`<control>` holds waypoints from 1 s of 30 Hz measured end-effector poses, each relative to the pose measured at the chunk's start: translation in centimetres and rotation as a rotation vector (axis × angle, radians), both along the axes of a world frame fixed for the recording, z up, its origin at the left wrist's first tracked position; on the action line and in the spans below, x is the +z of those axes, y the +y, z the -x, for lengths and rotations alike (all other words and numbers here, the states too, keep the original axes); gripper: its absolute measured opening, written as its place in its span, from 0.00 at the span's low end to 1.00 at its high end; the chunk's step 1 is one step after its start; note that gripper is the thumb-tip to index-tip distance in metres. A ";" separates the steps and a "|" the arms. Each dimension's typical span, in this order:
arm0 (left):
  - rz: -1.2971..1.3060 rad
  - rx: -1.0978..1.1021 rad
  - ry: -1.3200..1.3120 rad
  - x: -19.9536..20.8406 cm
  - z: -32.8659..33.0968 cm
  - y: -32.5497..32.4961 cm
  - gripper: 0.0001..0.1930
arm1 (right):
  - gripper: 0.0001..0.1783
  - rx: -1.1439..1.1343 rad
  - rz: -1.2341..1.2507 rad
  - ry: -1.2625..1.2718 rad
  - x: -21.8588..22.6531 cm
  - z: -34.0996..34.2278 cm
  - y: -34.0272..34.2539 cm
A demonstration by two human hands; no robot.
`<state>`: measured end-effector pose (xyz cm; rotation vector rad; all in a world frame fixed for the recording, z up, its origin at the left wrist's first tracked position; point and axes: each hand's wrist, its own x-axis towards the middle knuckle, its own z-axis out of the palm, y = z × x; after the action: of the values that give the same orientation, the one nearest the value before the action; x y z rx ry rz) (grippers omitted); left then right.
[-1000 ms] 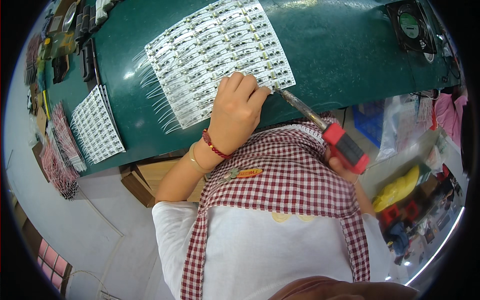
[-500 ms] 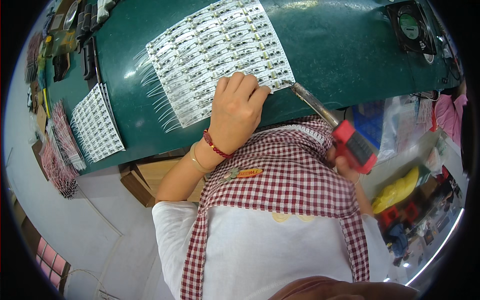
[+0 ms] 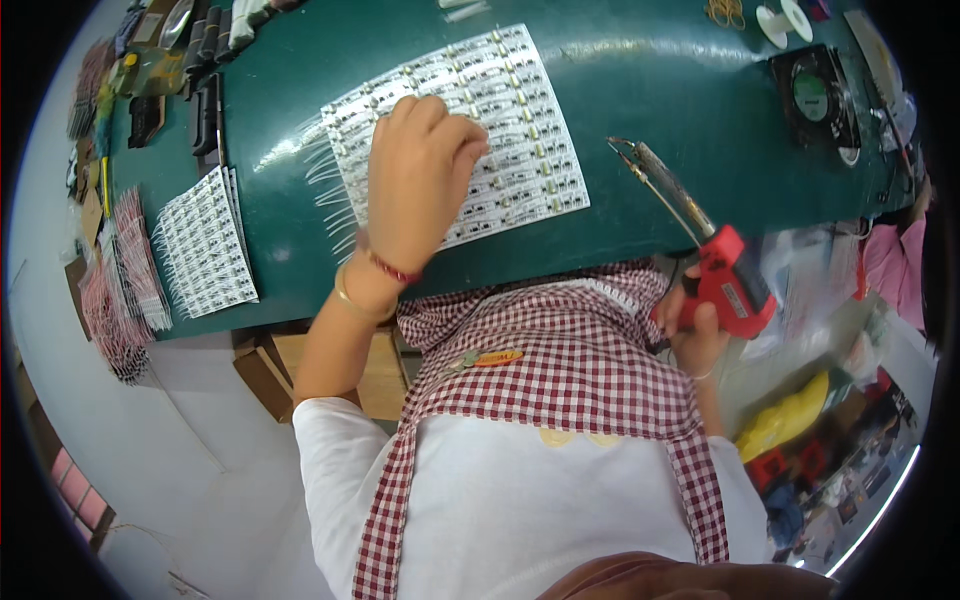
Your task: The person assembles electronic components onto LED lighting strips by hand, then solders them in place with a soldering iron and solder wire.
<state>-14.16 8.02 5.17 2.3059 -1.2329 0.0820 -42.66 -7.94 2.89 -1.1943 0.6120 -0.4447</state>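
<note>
A white panel of circuit boards (image 3: 545, 165), set with rows of small parts and thin white wires, lies on the green table. My left hand (image 3: 418, 175) is over its left half, fingers curled and thumb against the forefinger. What the fingertips pinch, if anything, is hidden. A red and black soldering gun (image 3: 735, 280) is in my right hand (image 3: 697, 335), past the table's near edge. Its metal barrel and thin side tube point up and left, the tip apart from the panel, to the right of it.
Smaller stacked white panels (image 3: 207, 240) lie at the left, beside bundles of red and white wires (image 3: 130, 265). A black fan (image 3: 812, 95) sits at the right, with a white spool (image 3: 783, 22) behind it. Dark-handled tools (image 3: 207, 115) lie far left.
My left hand has moved left and up from the panel's near edge to over its left half. The soldering gun has shifted right, its tip away from the panel's corner. The whole view has shifted slightly.
</note>
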 end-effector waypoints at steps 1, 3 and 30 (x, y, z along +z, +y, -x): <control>0.012 0.010 -0.015 -0.5 -1.6 -0.6 0.04 | 0.32 0.010 0.012 -0.015 0.2 -0.5 0.0; 0.038 0.004 0.083 -1.7 -4.9 -1.7 0.05 | 0.32 -0.037 0.008 -0.012 0.6 -1.2 -0.1; -0.320 -0.169 0.024 1.1 6.8 4.7 0.21 | 0.23 -0.082 -0.015 -0.129 1.8 -3.8 -2.9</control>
<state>-20.93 12.75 6.28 2.4456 -1.5150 -0.2169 -38.82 -10.87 4.66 -1.1200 0.5531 -0.5813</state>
